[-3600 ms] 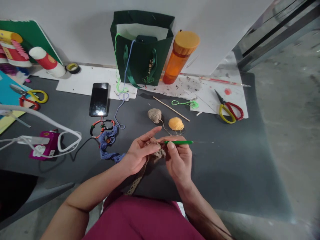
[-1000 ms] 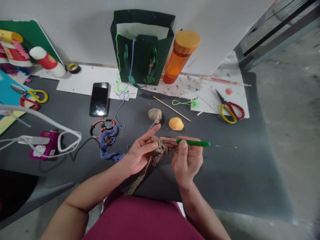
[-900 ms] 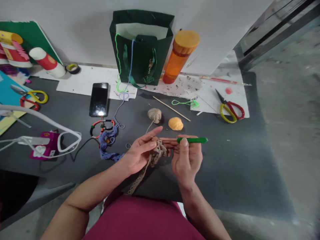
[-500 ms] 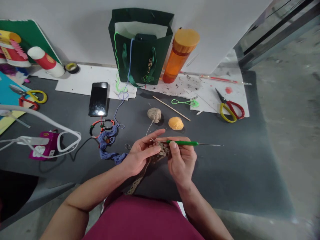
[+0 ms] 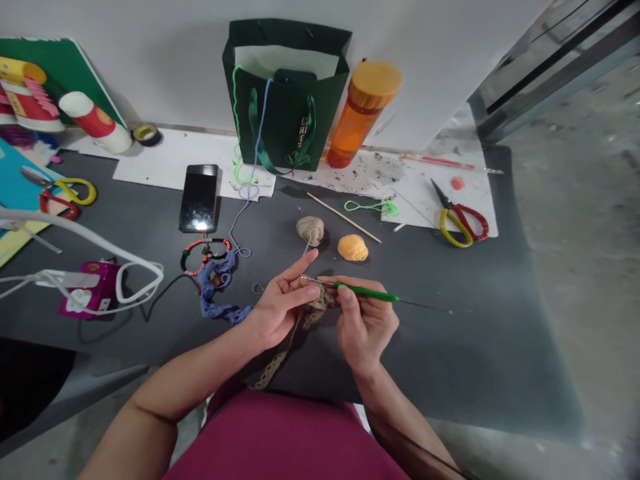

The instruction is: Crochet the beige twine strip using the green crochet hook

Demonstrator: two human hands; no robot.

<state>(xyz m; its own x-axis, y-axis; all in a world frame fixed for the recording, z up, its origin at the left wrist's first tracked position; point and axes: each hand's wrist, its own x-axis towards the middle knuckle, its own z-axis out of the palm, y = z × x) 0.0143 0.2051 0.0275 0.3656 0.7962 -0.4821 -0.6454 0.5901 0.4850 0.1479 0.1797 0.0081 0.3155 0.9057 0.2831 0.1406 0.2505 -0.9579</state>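
Between thumb and fingers, my left hand pinches a beige-brown crocheted strip, its index finger stretched out with yarn near it. My right hand grips a crochet hook by its green handle. The hook's metal tip lies at the top of the crochet work, by my left fingers; its other thin metal end points right. The strip's lacy tail hangs toward my lap. A strand runs from the beige yarn ball to my left hand. Beside that ball lies a yellow yarn ball.
Blue crochet work and a beaded bracelet lie left, below a phone. Behind stand a green paper bag and an orange bottle. Scissors lie right, a thin stick ahead, a cabled purple box far left.
The crochet hook has tilted, its right end now lower and its tip slightly higher. My left index finger has shifted up and left. My right hand has turned slightly, still holding the hook.
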